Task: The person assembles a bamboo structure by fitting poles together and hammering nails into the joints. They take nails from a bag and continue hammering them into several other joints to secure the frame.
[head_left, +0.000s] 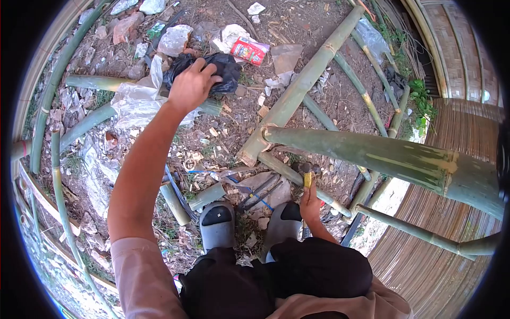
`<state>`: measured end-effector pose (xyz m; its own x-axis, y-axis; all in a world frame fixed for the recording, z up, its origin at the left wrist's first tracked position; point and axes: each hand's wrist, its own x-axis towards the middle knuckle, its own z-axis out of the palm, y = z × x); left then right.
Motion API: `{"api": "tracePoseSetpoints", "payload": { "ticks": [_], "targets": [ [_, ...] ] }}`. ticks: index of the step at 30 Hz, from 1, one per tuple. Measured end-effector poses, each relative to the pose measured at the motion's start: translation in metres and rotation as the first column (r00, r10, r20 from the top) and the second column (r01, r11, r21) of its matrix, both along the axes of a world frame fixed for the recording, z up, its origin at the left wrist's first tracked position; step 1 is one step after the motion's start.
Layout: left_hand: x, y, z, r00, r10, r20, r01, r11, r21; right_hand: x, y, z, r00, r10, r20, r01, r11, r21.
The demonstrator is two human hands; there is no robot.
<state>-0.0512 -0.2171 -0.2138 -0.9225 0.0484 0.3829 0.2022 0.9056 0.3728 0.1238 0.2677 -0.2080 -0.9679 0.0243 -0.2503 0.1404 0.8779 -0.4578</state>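
My left hand reaches out to the upper left, its fingers curled down onto a crumpled black plastic bag. Beneath that bag, a thick bamboo pole lies on the ground, and clear plastic sheeting drapes over it. Low beside my right knee, my right hand is wrapped round the yellow handle of a hammer, whose dark head points away from me. Just beyond the hammer runs a thinner bamboo pole.
A large bamboo pole juts in from the right and meets a diagonal one. Cut bamboo pieces lie by my sandals. Stones, a red packet and wood chips litter the dirt. Woven mats are at right.
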Motion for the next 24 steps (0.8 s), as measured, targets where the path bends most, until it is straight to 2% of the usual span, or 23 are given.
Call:
{"api": "tracePoseSetpoints", "payload": {
  "ticks": [2,3,4,7,8,10,12,15,17,18,20,21,22,24],
  "targets": [
    [0.005,0.007,0.006,0.998,-0.054,0.012,0.052,0.986,0.159,0.001,0.001,-0.002,0.998,0.041,-0.056,-0.041,0.999,-0.003],
    [0.008,0.005,0.004,0.989,-0.118,0.086,0.11,0.989,0.097,0.001,0.001,-0.003,0.998,0.036,-0.058,-0.036,0.999,-0.002],
    [0.009,0.006,0.005,0.989,-0.122,0.085,0.113,0.989,0.098,0.001,0.001,-0.003,0.998,0.032,-0.055,-0.032,0.999,-0.005],
    [0.002,0.006,0.008,0.857,0.084,0.509,-0.015,0.99,-0.138,0.001,0.001,-0.003,1.0,0.016,-0.027,-0.016,1.0,-0.001],
    [0.0,0.006,0.009,0.856,0.081,0.511,-0.013,0.991,-0.135,0.001,0.001,-0.002,1.0,0.005,-0.002,-0.005,1.0,0.004],
    [-0.001,0.006,0.014,0.892,0.235,0.385,-0.165,0.965,-0.206,0.001,0.0,-0.001,1.0,0.011,-0.011,-0.011,1.0,0.007],
    [-0.003,0.007,0.024,0.873,0.289,0.394,-0.196,0.945,-0.261,0.001,-0.002,0.0,0.999,0.018,-0.028,-0.018,1.0,0.003],
    [-0.001,0.005,0.033,0.896,0.228,0.381,-0.114,0.948,-0.298,0.001,-0.001,-0.001,1.0,0.0,-0.011,0.0,1.0,0.003],
    [0.002,0.004,0.024,0.953,0.021,0.302,0.005,0.996,-0.086,0.001,0.002,-0.005,0.997,0.044,-0.063,-0.042,0.999,0.026],
    [0.004,0.004,0.02,0.952,0.02,0.304,0.007,0.996,-0.087,0.002,0.004,-0.007,0.997,0.042,-0.061,-0.041,0.999,0.025],
    [0.009,0.01,0.03,0.945,0.007,0.328,0.061,0.978,-0.197,0.002,0.005,-0.007,0.996,0.063,-0.062,-0.061,0.997,0.037],
    [0.007,0.01,0.036,0.857,0.026,0.515,0.12,0.961,-0.248,0.002,0.005,-0.007,0.996,0.071,-0.062,-0.069,0.997,0.042],
    [0.007,0.009,0.033,0.857,0.027,0.515,0.119,0.962,-0.247,0.002,0.003,-0.005,0.997,0.048,-0.053,-0.047,0.999,0.024],
    [0.005,0.002,0.021,0.857,-0.057,0.512,0.132,0.985,-0.112,0.002,0.002,-0.003,0.999,0.026,-0.044,-0.026,1.0,0.006]
  ]
}}
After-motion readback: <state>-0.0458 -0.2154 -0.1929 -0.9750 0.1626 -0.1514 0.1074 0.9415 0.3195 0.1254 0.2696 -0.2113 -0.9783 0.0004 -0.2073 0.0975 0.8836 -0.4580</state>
